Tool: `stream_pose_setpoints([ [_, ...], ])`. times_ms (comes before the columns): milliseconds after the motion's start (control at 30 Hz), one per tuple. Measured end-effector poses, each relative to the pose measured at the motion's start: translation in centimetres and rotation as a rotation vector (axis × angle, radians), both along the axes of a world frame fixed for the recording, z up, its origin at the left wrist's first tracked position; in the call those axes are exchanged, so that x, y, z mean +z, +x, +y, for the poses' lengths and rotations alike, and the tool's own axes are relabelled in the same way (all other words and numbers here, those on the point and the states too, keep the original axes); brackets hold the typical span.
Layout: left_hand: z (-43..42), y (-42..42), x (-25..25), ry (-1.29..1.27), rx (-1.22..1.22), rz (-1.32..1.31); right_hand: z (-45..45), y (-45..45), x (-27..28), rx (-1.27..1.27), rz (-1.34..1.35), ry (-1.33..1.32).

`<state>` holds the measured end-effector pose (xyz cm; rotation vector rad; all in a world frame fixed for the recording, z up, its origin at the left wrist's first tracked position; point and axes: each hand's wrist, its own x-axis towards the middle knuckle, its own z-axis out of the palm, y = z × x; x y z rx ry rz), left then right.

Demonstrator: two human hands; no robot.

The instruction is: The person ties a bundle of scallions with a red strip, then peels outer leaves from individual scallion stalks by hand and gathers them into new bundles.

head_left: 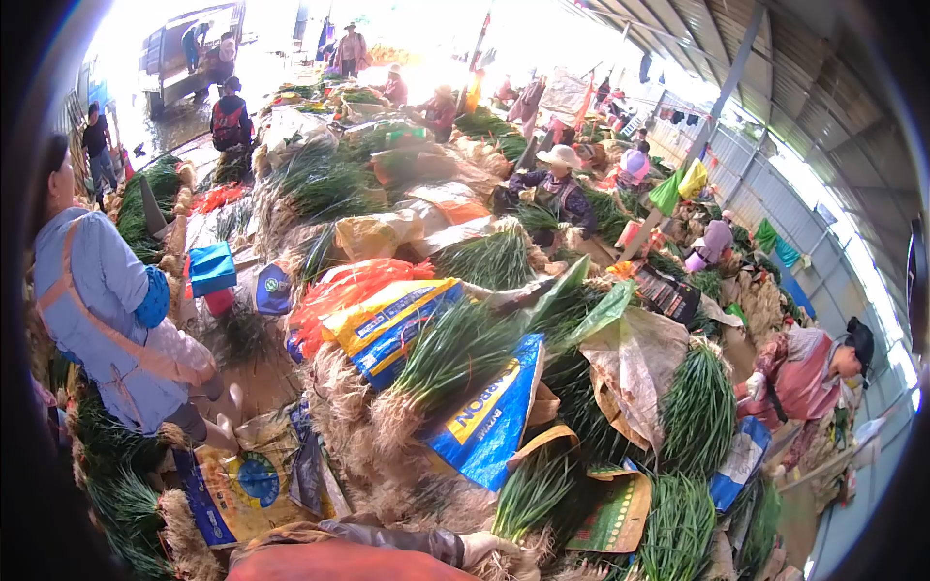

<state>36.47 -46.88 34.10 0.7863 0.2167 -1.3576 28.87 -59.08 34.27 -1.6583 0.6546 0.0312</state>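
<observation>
Our left hand (pixel 489 548) is against the near onions (pixel 538 489), its grip too unclear to tell; our right is out of view. Beyond them we see a blue sack (pixel 492 416), then a hatted worker (pixel 557 194) among heaped bundles.

Brown floor (pixel 260 380); on it, heaped green-stalk bundles with pale roots (pixel 373 470), yellow-blue printed sack (pixel 256 479).

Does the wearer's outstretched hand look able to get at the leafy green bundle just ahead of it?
Probably yes: the hand is beside the near end of the leafy green bundle, nothing visible between; a brown flap crosses only its far end.
</observation>
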Motion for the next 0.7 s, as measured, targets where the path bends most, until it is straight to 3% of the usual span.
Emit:
stream_pose_setpoints([
  [33, 0.8, 0.2, 1.2, -0.096, 0.029, 0.124, -0.4, 0.4, 0.4, -0.049, -0.009, 0.149],
  [100, 1.5, 0.5, 1.9, -0.168, -0.049, 0.027, -1.2, 1.5, 0.8, -0.155, -0.054, 0.47],
  [167, 1.8, 0.3, 1.9, -0.07, -0.211, 0.162, -1.9, 3.4, 1.3, -0.234, -0.087, 0.726],
  [200, 1.5, -0.5, -0.7, -0.077, -0.171, -0.084, -2.3, 4.4, 1.0, -0.271, -0.095, 0.768],
  [300, 2.3, -0.3, 3.9, -0.184, -0.118, -0.005, -4.2, 7.7, -2.2, -0.392, -0.042, 0.651],
  [333, 2.7, -0.2, 4.8, -0.122, -0.143, -0.017, -6.1, 9.2, -4.2, -0.317, -0.134, 0.646],
  [400, 2.8, 0.1, 4.8, -0.142, -0.108, -0.02, -6.9, 9.9, -4.3, -0.255, -0.113, 0.449],
  [433, 2.7, 0.3, 4.2, 0.021, -0.127, -0.058, -7.9, 10.0, -6.1, -0.239, -0.071, 0.351],
  [467, 2.8, 0.4, 4.3, 0.024, -0.103, -0.07, -7.3, 10.1, -4.2, -0.22, -0.042, 0.163],
  [533, 3.4, 0.5, 4.3, 0.052, -0.085, -0.078, -12.0, 7.7, -15.8, -0.289, -0.094, 0.214],
  [567, 3.6, 0.4, 4.4, 0.008, -0.052, 0.024, -13.9, 6.7, -19.9, -0.206, -0.044, -0.012],
  [633, 4.0, 0.2, 2.7, -0.171, -0.021, 0.184, -9.2, 4.4, -11.6, -0.102, 0.706, -0.787],
  [700, 3.9, 0.1, 1.2, 0.005, -0.09, 0.011, -6.1, 5.5, -7.0, -0.057, 0.909, -0.941],
])
